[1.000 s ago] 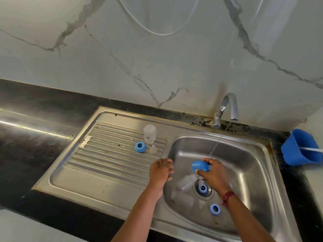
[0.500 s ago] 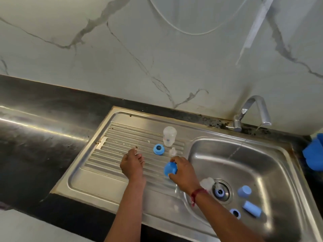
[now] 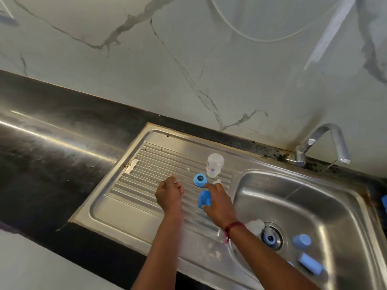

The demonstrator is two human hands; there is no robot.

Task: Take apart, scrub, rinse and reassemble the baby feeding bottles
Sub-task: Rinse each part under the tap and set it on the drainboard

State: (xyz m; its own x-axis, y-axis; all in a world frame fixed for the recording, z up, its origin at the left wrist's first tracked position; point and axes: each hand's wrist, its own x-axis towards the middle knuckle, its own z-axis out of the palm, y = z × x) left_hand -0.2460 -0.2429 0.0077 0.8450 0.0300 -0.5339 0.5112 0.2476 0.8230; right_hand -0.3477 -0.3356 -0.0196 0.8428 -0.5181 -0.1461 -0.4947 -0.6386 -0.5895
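Note:
My right hand (image 3: 218, 203) holds a blue bottle cap (image 3: 204, 198) just above the ribbed drainboard (image 3: 146, 176). My left hand (image 3: 169, 195) hovers beside it over the ribs, fingers loosely curled, holding nothing. Behind them a clear bottle body (image 3: 214, 168) stands upside down, with a blue collar ring (image 3: 200, 180) in front of it and a small clear teat (image 3: 217, 181) beside it. In the sink basin (image 3: 314, 206) lie another clear bottle (image 3: 254, 226), a blue ring (image 3: 270, 239) on the drain, and two blue caps (image 3: 301, 240) (image 3: 310, 266).
The tap (image 3: 322, 143) stands at the back right of the sink. Black countertop (image 3: 52, 153) stretches to the left. A marble wall rises behind. A blue object (image 3: 384, 201) shows at the right edge.
My right hand has carried the blue cap from under the tap in the basin to the drainboard. My left hand has moved left over the ribs. The view has shifted left.

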